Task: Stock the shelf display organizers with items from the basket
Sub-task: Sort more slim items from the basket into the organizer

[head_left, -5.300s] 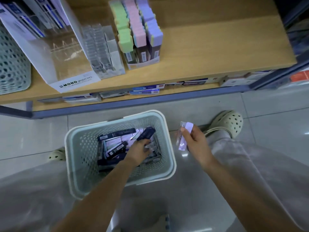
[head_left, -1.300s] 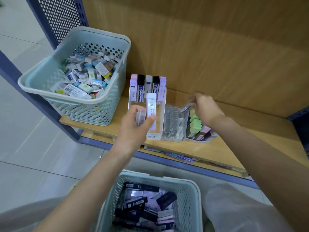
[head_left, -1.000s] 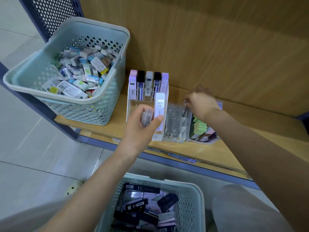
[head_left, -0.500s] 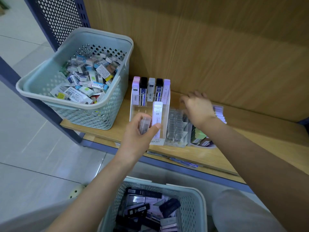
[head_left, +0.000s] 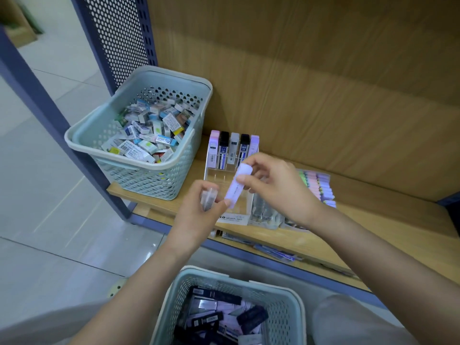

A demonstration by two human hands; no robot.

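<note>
Lilac lead case (head_left: 237, 186), held just above the display organizer (head_left: 211, 174).
Right hand (head_left: 281, 188) pinches its upper end; left hand (head_left: 199, 215) touches its lower end and grips a clear case (head_left: 207, 199). Five upright cases (head_left: 234, 148) fill the organizer's back row; the basket (head_left: 293, 310) sits in front of it.
</note>
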